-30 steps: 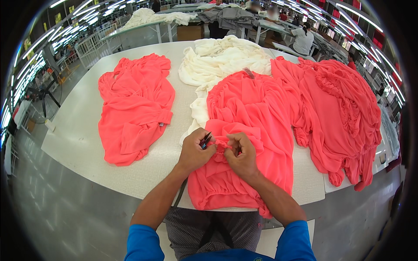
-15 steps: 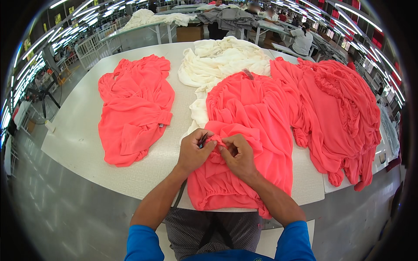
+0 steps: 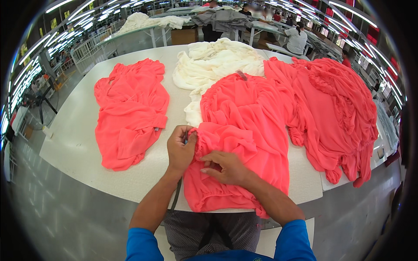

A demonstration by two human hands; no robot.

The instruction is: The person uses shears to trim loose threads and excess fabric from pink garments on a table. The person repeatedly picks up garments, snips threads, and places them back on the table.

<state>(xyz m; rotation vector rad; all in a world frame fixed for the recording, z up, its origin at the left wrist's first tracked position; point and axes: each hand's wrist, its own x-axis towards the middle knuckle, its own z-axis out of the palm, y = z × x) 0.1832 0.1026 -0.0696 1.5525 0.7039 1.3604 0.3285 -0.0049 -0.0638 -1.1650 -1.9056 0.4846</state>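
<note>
A coral-pink blouse [image 3: 248,143] with gathered, elastic-looking edges lies spread in front of me. My left hand [image 3: 180,148] is closed on a gathered edge of its sleeve at the garment's left side. A small dark tool with a bit of blue [image 3: 186,137] also shows in that hand; its kind is hard to make out. Just to the right, my right hand [image 3: 227,168] hovers low over the fabric. Its thumb and forefinger are apart, slightly blurred, and nothing shows between them.
Another coral garment [image 3: 130,113] lies folded at the left of the white table [image 3: 78,139]. Coral garments [image 3: 335,113] are heaped at the right. Cream fabric [image 3: 217,61] lies bunched behind the blouse. A small pale spool-like item [image 3: 47,132] stands by the left edge. People work at tables beyond.
Both hands were together at the gathered edge. The left has moved slightly left with the fabric; the right has let go and come down, away from it. The view has shifted a little.
</note>
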